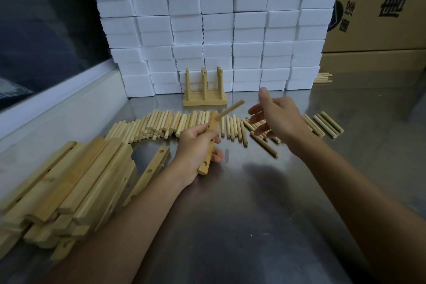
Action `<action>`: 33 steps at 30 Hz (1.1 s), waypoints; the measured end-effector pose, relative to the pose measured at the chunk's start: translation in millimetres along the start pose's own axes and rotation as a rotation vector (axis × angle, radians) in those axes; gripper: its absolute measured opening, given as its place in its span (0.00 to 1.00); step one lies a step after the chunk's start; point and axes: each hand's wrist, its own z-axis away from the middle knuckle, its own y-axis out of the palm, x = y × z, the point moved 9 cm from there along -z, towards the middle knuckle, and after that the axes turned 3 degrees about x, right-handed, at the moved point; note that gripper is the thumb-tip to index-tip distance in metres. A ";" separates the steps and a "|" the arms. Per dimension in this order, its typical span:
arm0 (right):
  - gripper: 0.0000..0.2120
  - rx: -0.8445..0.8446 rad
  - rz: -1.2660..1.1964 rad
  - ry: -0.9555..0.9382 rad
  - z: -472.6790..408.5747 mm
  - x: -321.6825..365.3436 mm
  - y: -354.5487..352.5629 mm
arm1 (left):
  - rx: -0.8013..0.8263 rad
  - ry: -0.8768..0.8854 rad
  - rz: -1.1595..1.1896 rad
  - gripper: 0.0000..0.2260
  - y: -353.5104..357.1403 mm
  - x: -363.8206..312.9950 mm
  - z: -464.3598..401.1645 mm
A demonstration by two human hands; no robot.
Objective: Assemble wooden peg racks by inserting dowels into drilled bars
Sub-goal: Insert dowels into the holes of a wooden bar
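Observation:
My left hand grips a drilled wooden bar above the metal table. One dowel sticks out of the bar's far end, slanting up to the right. My right hand hovers over the row of loose dowels with its fingers spread and nothing in it. More dowels lie to its right. A finished peg rack stands at the back. A stack of drilled bars lies at the left, and a single bar rests beside it.
A wall of white foam blocks rises behind the rack. Cardboard boxes stand at the back right, a few dowels at their foot. The steel table stretches toward me, with a window ledge along its left.

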 end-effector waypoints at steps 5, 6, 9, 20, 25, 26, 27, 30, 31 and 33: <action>0.15 -0.093 0.365 -0.083 1.9 -10.8 4.2 | -0.030 -0.033 0.148 0.09 -4.2 -0.4 -1.4; 0.14 -0.108 0.477 -0.117 3.9 -11.1 6.9 | -0.032 -0.034 0.145 0.10 -4.6 -0.6 -1.8; 0.11 -0.117 0.761 -0.169 7.6 -16.8 14.7 | -0.031 -0.042 0.156 0.11 -6.3 -0.4 -2.4; 0.09 -0.136 0.850 -0.146 12.5 -28.3 16.1 | -0.004 -0.056 0.299 0.09 -5.6 0.1 -1.7; 0.08 -0.127 0.790 -0.125 14.2 -32.8 16.7 | -0.003 -0.081 0.318 0.09 -8.3 2.4 -2.3; 0.09 -0.127 0.789 -0.121 14.5 -33.8 16.4 | -0.004 -0.085 0.317 0.09 -8.8 2.8 -2.7; 0.09 -0.128 0.788 -0.118 14.9 -34.5 16.4 | -0.007 -0.088 0.317 0.09 -9.6 3.1 -3.0; 0.11 -0.133 0.803 -0.108 15.1 -36.7 17.0 | -0.002 -0.086 0.338 0.08 -9.8 3.7 -4.6; 0.12 -0.135 0.819 -0.109 14.8 -36.9 17.7 | 0.006 -0.081 0.350 0.08 -9.4 3.6 -4.7; 0.12 -0.138 0.849 -0.125 14.2 -35.2 19.5 | 0.017 -0.077 0.366 0.08 -8.9 3.7 -5.1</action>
